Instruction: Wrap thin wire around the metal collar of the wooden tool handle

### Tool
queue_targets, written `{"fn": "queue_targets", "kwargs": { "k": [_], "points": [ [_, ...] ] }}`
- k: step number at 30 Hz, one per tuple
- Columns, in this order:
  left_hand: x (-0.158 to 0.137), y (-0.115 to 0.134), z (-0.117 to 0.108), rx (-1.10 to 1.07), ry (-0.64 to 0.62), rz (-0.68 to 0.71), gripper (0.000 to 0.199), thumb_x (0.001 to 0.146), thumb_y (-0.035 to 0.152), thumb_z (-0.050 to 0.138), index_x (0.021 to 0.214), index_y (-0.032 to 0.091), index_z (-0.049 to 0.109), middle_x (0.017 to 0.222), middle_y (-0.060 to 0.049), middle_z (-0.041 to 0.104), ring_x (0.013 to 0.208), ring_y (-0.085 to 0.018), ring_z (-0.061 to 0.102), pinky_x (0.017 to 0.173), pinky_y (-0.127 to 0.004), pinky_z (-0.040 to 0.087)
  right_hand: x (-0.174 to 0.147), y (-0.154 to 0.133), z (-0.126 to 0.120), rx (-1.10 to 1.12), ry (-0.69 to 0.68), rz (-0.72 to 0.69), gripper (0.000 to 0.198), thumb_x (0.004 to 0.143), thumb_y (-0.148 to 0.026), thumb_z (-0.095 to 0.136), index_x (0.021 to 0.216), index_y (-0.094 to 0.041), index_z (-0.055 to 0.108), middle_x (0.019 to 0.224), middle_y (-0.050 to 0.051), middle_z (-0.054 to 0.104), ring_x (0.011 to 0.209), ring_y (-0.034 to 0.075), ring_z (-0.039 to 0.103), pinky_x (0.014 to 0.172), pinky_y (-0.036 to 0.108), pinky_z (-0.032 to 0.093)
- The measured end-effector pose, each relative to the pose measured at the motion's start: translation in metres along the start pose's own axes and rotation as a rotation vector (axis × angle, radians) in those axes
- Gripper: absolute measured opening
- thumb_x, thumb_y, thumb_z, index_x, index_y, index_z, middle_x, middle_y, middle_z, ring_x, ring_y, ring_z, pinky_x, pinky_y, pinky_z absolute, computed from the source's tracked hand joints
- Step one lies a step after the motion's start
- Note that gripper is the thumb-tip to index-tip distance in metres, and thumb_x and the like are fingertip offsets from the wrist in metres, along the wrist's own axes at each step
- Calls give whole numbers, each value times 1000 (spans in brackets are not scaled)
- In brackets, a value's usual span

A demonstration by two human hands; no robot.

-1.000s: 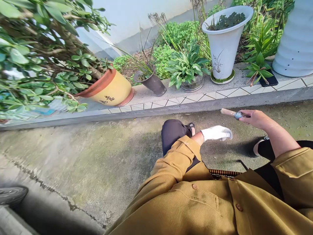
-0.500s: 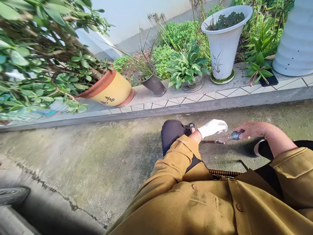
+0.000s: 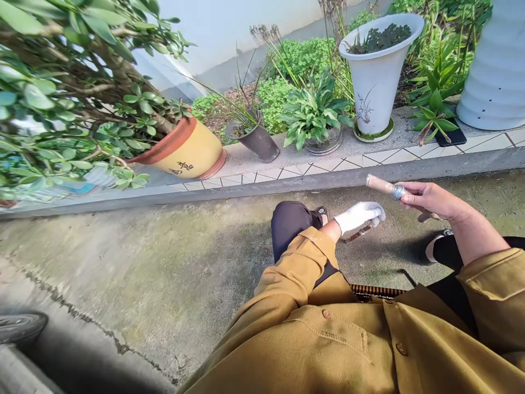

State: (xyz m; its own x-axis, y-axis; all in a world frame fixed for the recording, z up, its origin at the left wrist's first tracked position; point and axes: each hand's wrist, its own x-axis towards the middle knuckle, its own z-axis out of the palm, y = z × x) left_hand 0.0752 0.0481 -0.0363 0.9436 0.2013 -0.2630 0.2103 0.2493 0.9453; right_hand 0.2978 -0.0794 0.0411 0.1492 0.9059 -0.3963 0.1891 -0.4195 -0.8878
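Observation:
My left hand (image 3: 361, 216), in a white glove, has its fingers curled round a thin, rusty-brown rod (image 3: 357, 235) held low above the concrete. The rod's upper end is hidden in the glove. To the right, my bare right hand (image 3: 430, 198) grips a pale wooden-handled tool (image 3: 379, 184) with wire (image 3: 397, 192) wound round it. The bare wooden end points left and slightly up. A brownish piece (image 3: 429, 216) shows below my right fingers; whether it belongs to the tool I cannot tell. The two hands are apart.
A tiled ledge (image 3: 295, 171) runs ahead, bearing a yellow pot (image 3: 186, 153), a dark tilted pot (image 3: 260, 143), a glass-potted leafy plant (image 3: 324, 139), a tall white planter (image 3: 371, 87) and a black phone-like slab (image 3: 451, 134). A tyre (image 3: 22, 326) lies at lower left.
My right hand has lifted the wooden-handled tool up and away from the rod, turning its bare end upward. My left hand has shifted slightly right and down, its fingers now over the rod.

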Motion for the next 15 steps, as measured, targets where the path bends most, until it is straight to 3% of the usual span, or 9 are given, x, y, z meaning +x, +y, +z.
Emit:
{"fn": "queue_targets", "kwargs": {
  "k": [3,6,8,10,15],
  "points": [
    [-3,0,7,22,-127,-96,29,89,42,70,89,13,70,68,-2,62,61,-10,55,62,-23,44,12,9,1,6,230,-12,78,80,-59,69,148,-23,58,92,6,73,74,21,64,67,34,55],
    [-4,4,10,44,-225,-124,23,88,36,70,86,12,72,64,-1,60,55,-9,51,57,-21,40,23,18,0,-421,280,95,62,85,-53,63,140,-23,66,94,8,75,79,25,68,72,37,52],
    [-5,10,10,45,-209,-123,21,88,32,69,84,12,72,68,-2,64,53,-7,48,57,-22,41,26,23,0,-759,219,149,52,87,-49,60,132,-25,71,97,10,76,84,30,69,72,38,49],
    [-6,17,9,47,-139,-141,21,87,31,70,81,11,71,74,-5,68,53,-6,47,57,-22,41,27,26,3,-929,105,160,47,88,-45,59,128,-27,74,99,12,77,89,32,70,72,38,48],
    [-8,29,2,75,11,-135,22,83,33,71,76,12,68,77,-7,69,55,-7,48,52,-20,32,21,23,11,-826,-300,98,39,76,-36,69,113,-30,82,84,8,78,76,28,71,73,37,50]
  ]
}}
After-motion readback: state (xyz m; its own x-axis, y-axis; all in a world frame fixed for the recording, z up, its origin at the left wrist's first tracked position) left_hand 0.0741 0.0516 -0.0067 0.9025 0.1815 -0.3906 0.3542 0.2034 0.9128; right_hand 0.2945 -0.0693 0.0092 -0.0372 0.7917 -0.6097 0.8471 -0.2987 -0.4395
